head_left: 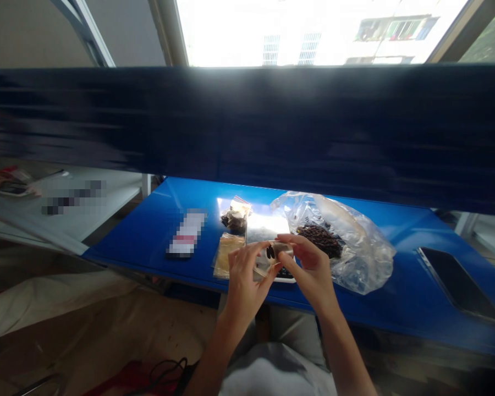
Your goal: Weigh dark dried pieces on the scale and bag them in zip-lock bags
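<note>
Pinching a clear tube (279, 251) (dark bits inside) between left hand (246, 278) and right hand (312, 267), beside bagged pods (319, 241).

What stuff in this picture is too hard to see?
All from the head view:
The clear little container: the left hand and right hand hide most of it.
The white packet: its printing is blurred out.
The dark pieces in the plastic bag: too small to identify.

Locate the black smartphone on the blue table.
In the head view, the black smartphone lies at the right end of the blue table, to the right of the clear plastic bag.
</note>
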A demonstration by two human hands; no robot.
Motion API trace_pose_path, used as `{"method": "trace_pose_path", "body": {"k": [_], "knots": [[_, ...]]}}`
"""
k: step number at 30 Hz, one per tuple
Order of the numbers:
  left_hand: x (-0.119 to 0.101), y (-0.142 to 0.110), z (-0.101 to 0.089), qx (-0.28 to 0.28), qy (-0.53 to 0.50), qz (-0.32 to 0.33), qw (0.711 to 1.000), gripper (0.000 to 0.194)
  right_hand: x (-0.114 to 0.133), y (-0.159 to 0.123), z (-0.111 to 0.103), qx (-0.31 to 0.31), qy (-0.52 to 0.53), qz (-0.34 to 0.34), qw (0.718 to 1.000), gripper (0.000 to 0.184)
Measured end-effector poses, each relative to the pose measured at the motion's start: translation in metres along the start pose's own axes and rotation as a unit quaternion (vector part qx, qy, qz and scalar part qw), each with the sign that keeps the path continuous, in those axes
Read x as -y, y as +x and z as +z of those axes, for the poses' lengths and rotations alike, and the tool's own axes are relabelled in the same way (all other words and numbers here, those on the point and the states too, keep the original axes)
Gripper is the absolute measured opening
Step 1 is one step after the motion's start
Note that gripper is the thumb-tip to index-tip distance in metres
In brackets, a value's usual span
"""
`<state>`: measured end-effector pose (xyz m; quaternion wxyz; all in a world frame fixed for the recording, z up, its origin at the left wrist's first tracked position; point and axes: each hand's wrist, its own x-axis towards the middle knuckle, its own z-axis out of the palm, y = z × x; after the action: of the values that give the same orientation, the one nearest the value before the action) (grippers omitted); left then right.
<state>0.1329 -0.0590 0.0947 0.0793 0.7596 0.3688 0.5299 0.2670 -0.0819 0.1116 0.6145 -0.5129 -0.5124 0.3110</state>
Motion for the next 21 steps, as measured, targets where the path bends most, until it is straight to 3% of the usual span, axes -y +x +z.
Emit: {"method": "trace_pose_path", "body": {"k": [9, 21], "knots": [[0.0034, -0.0006, 0.0014, -0.022, 0.009, 0.011, 1.0, 0.02, -0.0061, 0.0013, -0.0019, 0.023, -0.03, -0.032, 0.999, 0.025], [0.0026, -0.0021, 0.0013, -0.023, -0.011, -0.014, 1.0, 0.018, -0.0043, -0.0007, -0.0015, 0.008, -0.009, -0.002, 1.0, 0.024]]}}
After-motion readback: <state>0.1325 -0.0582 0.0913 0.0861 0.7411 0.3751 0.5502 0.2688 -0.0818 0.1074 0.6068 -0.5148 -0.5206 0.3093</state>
